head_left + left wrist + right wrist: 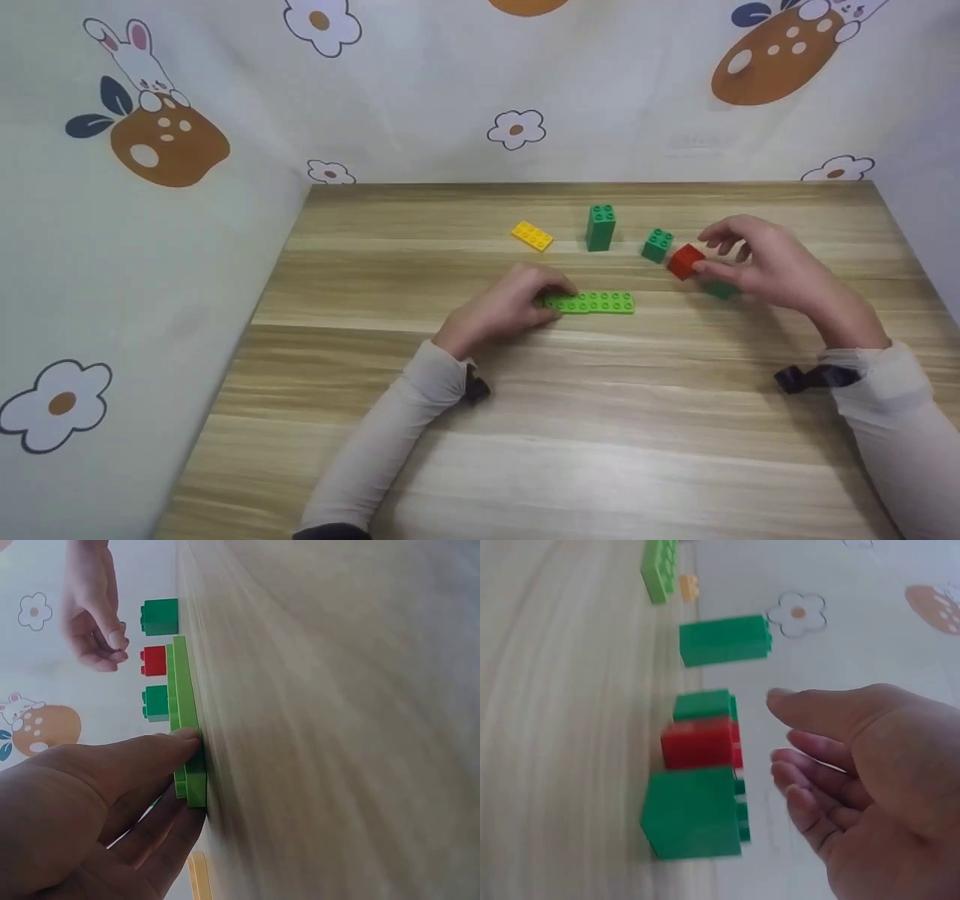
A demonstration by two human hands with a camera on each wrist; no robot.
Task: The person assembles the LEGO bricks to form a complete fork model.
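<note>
My left hand (521, 300) pinches the left end of a long, flat light green building-block strip (607, 302) lying on the table. In the left wrist view the thumb presses the near side of the strip (184, 701), with fingers behind it. My right hand (772, 262) hovers with loosely bent fingers above a red block (684, 262) and a green block (721, 289), holding nothing. The right wrist view shows a gap between that hand (877, 765) and the red block (697, 744). Another small green block (657, 246) stands beside the red one.
A tall green block stack (600, 229) stands upright behind the strip. Left of it lies a flat yellow plate (532, 235). The wooden table (525, 450) meets a patterned cloth wall (420, 112) at the back and sides.
</note>
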